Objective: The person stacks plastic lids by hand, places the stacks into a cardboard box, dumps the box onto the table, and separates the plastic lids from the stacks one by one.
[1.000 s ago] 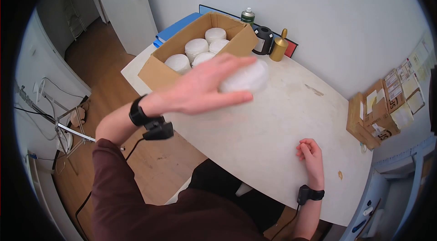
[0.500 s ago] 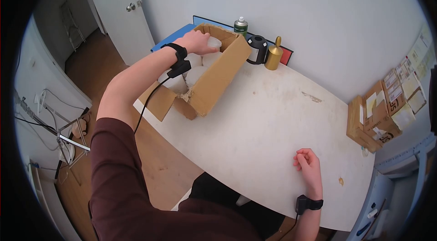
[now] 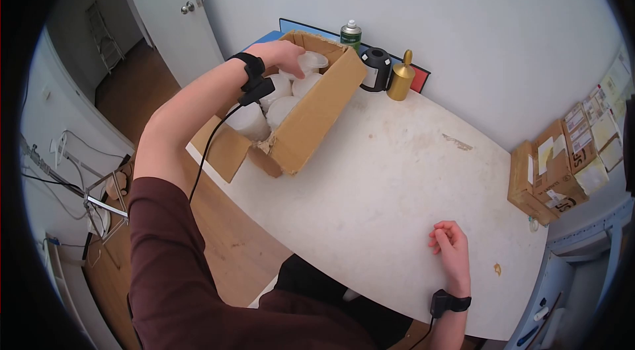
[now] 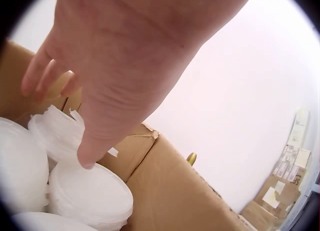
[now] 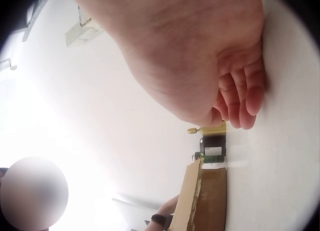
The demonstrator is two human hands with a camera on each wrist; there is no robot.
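Observation:
My left hand (image 3: pixel 283 55) is over the far end of an open cardboard box (image 3: pixel 321 122), its fingers spread. In the left wrist view the thumb comes down beside a round white tub (image 4: pixel 55 133), which sits tilted in the box, while the other fingers stand apart from it. Another white tub (image 4: pixel 92 193) is right below the thumb, and several more fill the box. My right hand (image 3: pixel 453 251) rests on the white table (image 3: pixel 383 184) with loosely curled fingers and holds nothing.
Behind the box are a green spray can (image 3: pixel 350 34), a black round holder (image 3: pixel 376 69) and a gold pointed object (image 3: pixel 401 79). Blue folders (image 3: pixel 268 39) lie by the wall. Cardboard parcels (image 3: pixel 549 171) stand at the table's right edge.
My left hand carried a white tub from above the table leftward into the box. Since then it has drawn slightly back and its fingers have parted from the tub. The right hand stays put.

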